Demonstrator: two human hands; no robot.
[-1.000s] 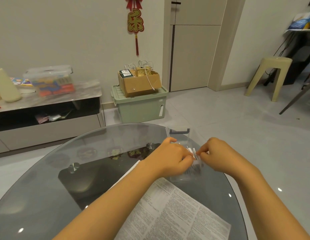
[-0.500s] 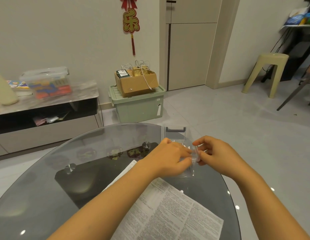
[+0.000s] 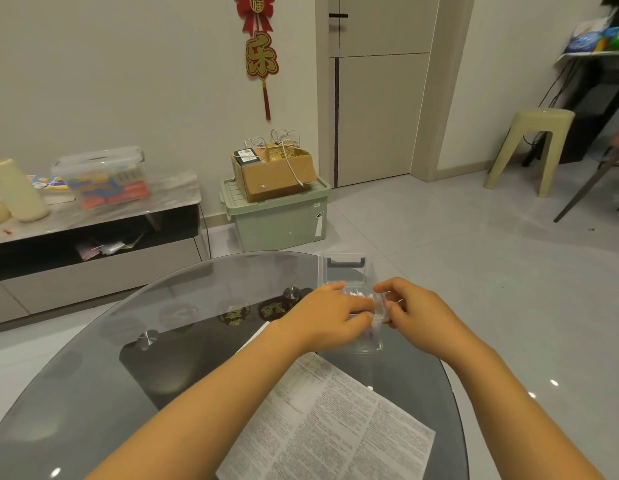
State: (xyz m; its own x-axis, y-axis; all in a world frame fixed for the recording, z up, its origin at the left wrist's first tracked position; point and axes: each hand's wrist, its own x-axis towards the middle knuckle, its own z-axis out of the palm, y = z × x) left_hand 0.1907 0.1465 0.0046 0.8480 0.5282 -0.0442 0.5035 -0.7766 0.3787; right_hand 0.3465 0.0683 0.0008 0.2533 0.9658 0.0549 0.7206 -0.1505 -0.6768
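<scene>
Clear plastic box (image 3: 365,344) is pinched by the fingers of left hand (image 3: 330,315) and right hand (image 3: 418,313), bench (image 3: 204,306) rim just beyond, paper sheet (image 3: 335,420) behind them.

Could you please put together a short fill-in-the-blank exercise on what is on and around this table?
1. The left hand and right hand both hold a small clear plastic box on a round ____ table.
2. A printed sheet of ____ lies on the table between the forearms.
3. On the floor beyond the table, a cardboard box sits on top of a pale ____ storage bin.
Missing words: glass; paper; green.
</scene>
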